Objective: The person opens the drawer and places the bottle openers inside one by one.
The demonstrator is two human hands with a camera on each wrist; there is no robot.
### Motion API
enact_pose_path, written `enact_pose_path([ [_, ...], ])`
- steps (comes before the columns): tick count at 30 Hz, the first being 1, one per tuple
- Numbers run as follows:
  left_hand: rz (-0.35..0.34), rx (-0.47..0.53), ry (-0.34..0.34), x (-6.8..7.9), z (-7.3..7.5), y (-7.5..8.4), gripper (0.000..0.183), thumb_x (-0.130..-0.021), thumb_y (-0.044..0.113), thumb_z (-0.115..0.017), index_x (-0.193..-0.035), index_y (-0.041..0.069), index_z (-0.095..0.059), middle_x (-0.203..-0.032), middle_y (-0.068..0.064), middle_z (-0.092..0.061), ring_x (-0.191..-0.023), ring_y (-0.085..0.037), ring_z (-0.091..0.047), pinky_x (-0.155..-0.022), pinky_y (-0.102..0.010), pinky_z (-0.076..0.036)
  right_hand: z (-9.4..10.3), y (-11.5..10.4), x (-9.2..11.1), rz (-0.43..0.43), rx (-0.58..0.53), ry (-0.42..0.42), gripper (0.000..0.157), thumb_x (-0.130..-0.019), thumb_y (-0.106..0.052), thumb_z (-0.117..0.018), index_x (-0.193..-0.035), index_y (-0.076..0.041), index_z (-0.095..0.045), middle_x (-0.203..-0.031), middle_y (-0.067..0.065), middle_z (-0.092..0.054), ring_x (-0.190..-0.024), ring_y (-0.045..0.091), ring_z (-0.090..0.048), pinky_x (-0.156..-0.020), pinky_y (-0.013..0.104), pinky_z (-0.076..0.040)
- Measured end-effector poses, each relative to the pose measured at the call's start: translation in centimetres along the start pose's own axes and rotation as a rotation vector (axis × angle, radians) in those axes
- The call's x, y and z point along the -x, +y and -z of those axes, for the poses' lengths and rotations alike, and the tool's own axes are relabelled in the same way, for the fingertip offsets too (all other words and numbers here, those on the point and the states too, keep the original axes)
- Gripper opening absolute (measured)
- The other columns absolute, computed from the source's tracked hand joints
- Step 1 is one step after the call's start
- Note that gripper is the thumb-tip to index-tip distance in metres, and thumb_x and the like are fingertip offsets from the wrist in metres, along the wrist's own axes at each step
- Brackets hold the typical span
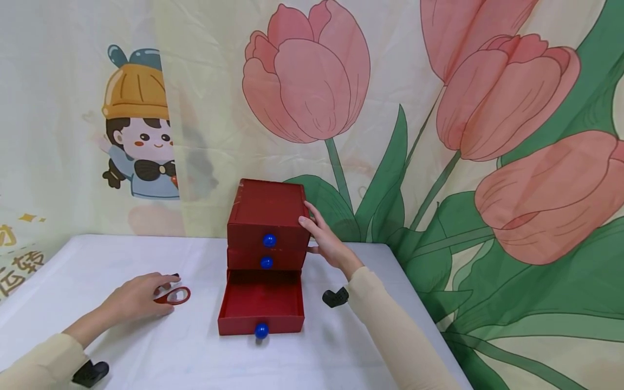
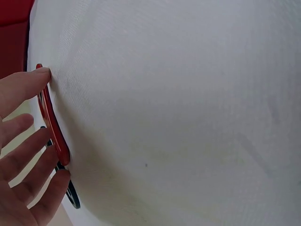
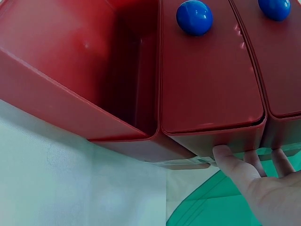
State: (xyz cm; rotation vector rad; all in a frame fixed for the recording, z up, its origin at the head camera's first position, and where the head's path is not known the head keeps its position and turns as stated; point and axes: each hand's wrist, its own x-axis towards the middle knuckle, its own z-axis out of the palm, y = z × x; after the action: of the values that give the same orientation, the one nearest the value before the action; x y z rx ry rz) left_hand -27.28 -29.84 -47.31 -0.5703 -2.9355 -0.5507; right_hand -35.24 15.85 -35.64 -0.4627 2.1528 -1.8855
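Near the left of the table my left hand (image 1: 134,298) is spread around a small thing with a red ring (image 1: 181,296) and a dark curved part (image 2: 73,195); its exact kind is unclear. In the left wrist view a fingertip overlaps the upper end of its red part (image 2: 56,129), while other fingertips lie near the dark part. A red drawer box (image 1: 268,203) stands in the middle. My right hand (image 1: 331,241) rests against its right side with extended fingers. The bottom drawer (image 1: 260,325) is pulled out with nothing visible inside; the two drawers above are closed.
Blue round knobs (image 1: 269,240) project from the drawer fronts. White cloth covers the table (image 1: 161,357), whose back edge meets a printed curtain (image 1: 209,108) with tulips and a cartoon figure. Black devices (image 1: 335,297) are at both wrists.
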Motion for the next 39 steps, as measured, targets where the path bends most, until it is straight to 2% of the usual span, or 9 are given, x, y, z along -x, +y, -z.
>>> enact_pose_path([
  [3, -0.024, 0.006, -0.001, 0.1, 0.0, 0.0, 0.063, -0.074, 0.035, -0.096, -0.127, 0.007, -0.075, -0.099, 0.004, -0.066, -0.083, -0.012, -0.057, -0.066, -0.032, -0.048, 0.0, 0.0, 0.0, -0.008, -0.003, -0.004, 0.074, -0.107, -0.051, -0.056, -0.168, -0.046, -0.015, -0.166, 0.005, -0.032, -0.151, 0.036, -0.037, -0.112, 0.07, -0.045],
  [6, -0.033, 0.01, -0.007, 0.1, 0.1, 0.1, 0.058, -0.075, 0.034, -0.095, -0.124, 0.008, -0.077, -0.095, 0.005, -0.063, -0.08, -0.009, -0.054, -0.065, -0.029, -0.047, -0.1, 0.0, 0.0, -0.008, -0.001, -0.007, 0.073, -0.107, -0.051, -0.055, -0.168, -0.047, -0.014, -0.167, 0.005, -0.031, -0.152, 0.036, -0.037, -0.112, 0.069, -0.044],
  [11, -0.053, 0.014, -0.021, -0.1, 0.3, 0.3, 0.053, -0.076, 0.03, -0.094, -0.12, 0.006, -0.078, -0.087, 0.006, -0.055, -0.075, -0.006, -0.047, -0.062, -0.027, -0.041, -0.1, -0.1, 0.0, 0.0, 0.004, -0.005, 0.074, -0.107, -0.051, -0.056, -0.168, -0.047, -0.014, -0.168, 0.005, -0.03, -0.153, 0.037, -0.036, -0.112, 0.07, -0.044],
  [16, -0.081, 0.014, -0.03, -0.4, 0.3, 0.3, 0.054, -0.076, 0.03, -0.094, -0.119, 0.003, -0.078, -0.085, 0.006, -0.053, -0.073, -0.005, -0.044, -0.062, -0.026, -0.039, 0.0, -0.1, 0.0, -0.005, -0.001, -0.005, 0.073, -0.107, -0.051, -0.056, -0.167, -0.048, -0.015, -0.168, 0.004, -0.03, -0.152, 0.037, -0.036, -0.112, 0.069, -0.044],
  [20, -0.091, 0.034, -0.034, -0.6, 0.2, 0.2, 0.048, -0.076, 0.027, -0.094, -0.115, 0.004, -0.079, -0.085, 0.006, -0.056, -0.074, -0.005, -0.047, -0.063, -0.026, -0.042, 0.1, -0.1, 0.0, 0.001, -0.002, -0.004, 0.073, -0.106, -0.05, -0.056, -0.167, -0.048, -0.015, -0.167, 0.005, -0.031, -0.153, 0.036, -0.035, -0.112, 0.07, -0.044],
  [26, -0.077, 0.089, -0.087, -0.9, 0.0, 0.0, 0.038, -0.079, 0.024, -0.094, -0.111, 0.01, -0.077, -0.09, 0.007, -0.064, -0.078, -0.005, -0.053, -0.067, -0.026, -0.048, 0.1, -0.1, 0.0, -0.008, -0.009, -0.007, 0.074, -0.107, -0.051, -0.056, -0.168, -0.047, -0.015, -0.165, 0.004, -0.033, -0.152, 0.034, -0.037, -0.112, 0.069, -0.045],
  [32, -0.105, 0.09, -0.077, -0.9, 0.0, 0.2, 0.037, -0.08, 0.023, -0.093, -0.11, 0.01, -0.077, -0.09, 0.008, -0.065, -0.078, -0.005, -0.054, -0.067, -0.026, -0.049, 0.0, -0.1, 0.0, -0.004, -0.002, -0.007, 0.074, -0.107, -0.051, -0.055, -0.168, -0.046, -0.013, -0.167, 0.005, -0.031, -0.152, 0.036, -0.037, -0.112, 0.07, -0.044],
  [39, -0.102, 0.082, -0.08, -0.8, 0.2, 0.5, 0.038, -0.081, 0.024, -0.093, -0.112, 0.009, -0.077, -0.091, 0.007, -0.067, -0.079, -0.007, -0.057, -0.069, -0.028, -0.051, -0.1, -0.1, 0.0, -0.004, 0.007, -0.009, 0.075, -0.107, -0.052, -0.055, -0.168, -0.046, -0.012, -0.167, 0.005, -0.031, -0.153, 0.036, -0.035, -0.112, 0.07, -0.044],
])
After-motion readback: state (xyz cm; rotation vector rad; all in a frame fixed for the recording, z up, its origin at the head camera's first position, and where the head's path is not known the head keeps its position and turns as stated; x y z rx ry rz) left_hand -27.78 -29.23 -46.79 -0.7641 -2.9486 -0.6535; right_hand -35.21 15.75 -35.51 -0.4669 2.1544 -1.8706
